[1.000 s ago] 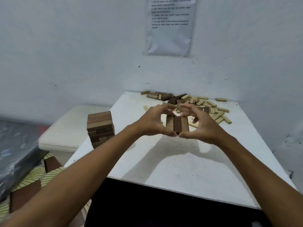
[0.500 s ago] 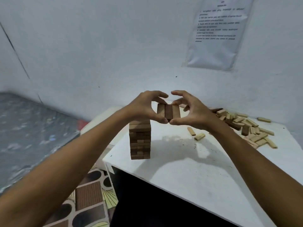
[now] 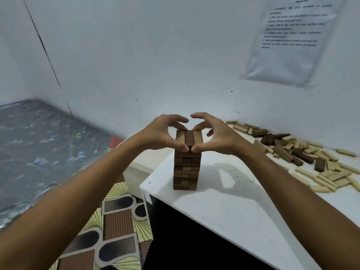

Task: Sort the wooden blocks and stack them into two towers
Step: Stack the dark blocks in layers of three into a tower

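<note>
A tower of dark brown wooden blocks point(image 3: 187, 170) stands near the left corner of the white table point(image 3: 229, 207). On its top lies a row of three brown blocks point(image 3: 188, 137) side by side. My left hand point(image 3: 163, 133) and my right hand point(image 3: 212, 136) hold this row between them, thumbs pinched at its near end and fingers curled over the far end. A loose pile of pale and dark blocks point(image 3: 303, 160) is spread along the table's far right side.
The tower stands close to the table's left edge, with patterned floor point(image 3: 116, 227) below. A white cushioned seat point(image 3: 140, 166) sits beside the table, a grey mattress point(image 3: 39, 145) lies at left, and a paper sheet point(image 3: 292, 36) hangs on the wall.
Both hands carried the row of three brown blocks leftward from above the middle of the table to the top of the dark tower. The view swung left with them.
</note>
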Action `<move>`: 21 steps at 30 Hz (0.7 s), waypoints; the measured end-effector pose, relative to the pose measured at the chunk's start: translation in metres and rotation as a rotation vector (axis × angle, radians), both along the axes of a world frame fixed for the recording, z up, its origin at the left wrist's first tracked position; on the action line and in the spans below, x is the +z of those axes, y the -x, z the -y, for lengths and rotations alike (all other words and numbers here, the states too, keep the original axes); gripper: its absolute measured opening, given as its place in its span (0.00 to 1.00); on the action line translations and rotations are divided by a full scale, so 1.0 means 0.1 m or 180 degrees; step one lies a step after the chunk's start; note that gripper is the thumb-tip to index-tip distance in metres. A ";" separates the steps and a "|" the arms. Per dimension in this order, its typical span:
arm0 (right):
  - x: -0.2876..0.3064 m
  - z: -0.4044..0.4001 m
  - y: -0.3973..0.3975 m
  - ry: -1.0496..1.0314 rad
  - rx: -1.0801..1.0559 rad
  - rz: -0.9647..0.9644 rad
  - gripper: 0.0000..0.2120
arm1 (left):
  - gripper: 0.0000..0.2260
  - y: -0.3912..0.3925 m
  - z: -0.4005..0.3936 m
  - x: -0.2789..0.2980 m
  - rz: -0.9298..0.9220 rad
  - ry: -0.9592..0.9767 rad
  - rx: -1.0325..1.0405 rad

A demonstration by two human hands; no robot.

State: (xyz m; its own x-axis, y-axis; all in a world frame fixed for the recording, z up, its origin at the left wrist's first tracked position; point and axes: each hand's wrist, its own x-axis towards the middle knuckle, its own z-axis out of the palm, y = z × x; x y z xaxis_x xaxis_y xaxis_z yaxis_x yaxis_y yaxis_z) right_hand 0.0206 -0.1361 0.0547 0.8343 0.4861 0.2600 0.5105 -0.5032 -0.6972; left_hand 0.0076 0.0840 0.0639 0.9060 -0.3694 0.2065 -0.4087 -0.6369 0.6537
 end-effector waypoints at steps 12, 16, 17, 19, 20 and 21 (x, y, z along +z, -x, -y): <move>-0.07 -0.01 0.00 0.0014 0.0000 -0.0059 0.42 | 0.42 -0.02 -0.01 -0.09 -0.0025 0.0013 -0.0011; -0.08 -0.02 0.00 0.0013 0.0016 -0.0103 0.42 | 0.42 -0.01 -0.01 -0.10 -0.0035 0.0001 -0.0001; -0.09 -0.02 0.00 0.0011 0.0022 -0.0115 0.42 | 0.42 -0.01 -0.01 -0.11 -0.0045 0.0009 -0.0004; -0.09 -0.03 0.00 0.0017 0.0021 -0.0120 0.43 | 0.42 -0.01 -0.01 -0.12 -0.0063 0.0009 -0.0020; -0.10 -0.03 0.00 0.0029 0.0013 -0.0112 0.43 | 0.42 -0.01 -0.01 -0.12 -0.0071 0.0007 -0.0024; -0.10 -0.03 0.00 0.0041 0.0005 -0.0100 0.43 | 0.42 -0.01 -0.01 -0.13 -0.0078 0.0011 -0.0025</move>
